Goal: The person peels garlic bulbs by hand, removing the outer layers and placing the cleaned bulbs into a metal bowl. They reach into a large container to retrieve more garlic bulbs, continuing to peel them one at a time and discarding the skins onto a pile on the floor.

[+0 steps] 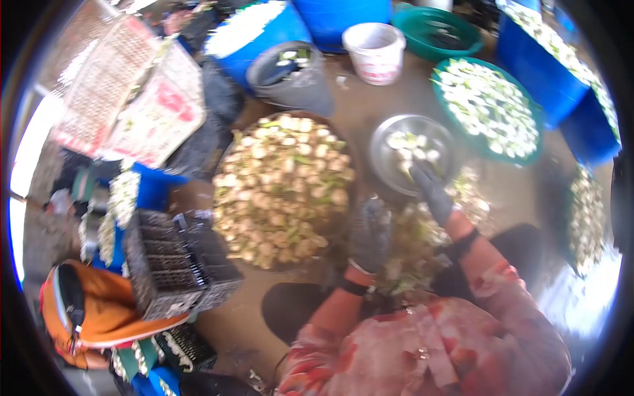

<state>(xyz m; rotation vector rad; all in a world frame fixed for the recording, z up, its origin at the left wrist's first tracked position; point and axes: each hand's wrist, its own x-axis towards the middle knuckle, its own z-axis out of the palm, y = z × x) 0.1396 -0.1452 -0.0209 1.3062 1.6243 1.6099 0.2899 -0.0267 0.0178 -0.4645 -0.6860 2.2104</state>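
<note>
My left hand (370,236), in a dark grey glove, is in front of my body beside the large round basket (351,142). Its fingers look closed, and what they hold, if anything, I cannot make out. That basket is heaped with brownish-white bulbs (284,191) with green stalk bits, perhaps onions. My right hand (432,191), gloved alike, reaches over the near rim of a metal bowl (382,173). Its fingers stretch out toward several peeled white bulbs (411,146) in the bowl. A pile of peelings (409,254) lies between my legs, below both hands.
A green tray of white bulbs (489,109) stands beyond the bowl at right. At the back are a white bucket (374,56), a grey bucket (290,82) and blue tubs (340,20). Dark crates (168,270) and an orange bag (109,310) are at left.
</note>
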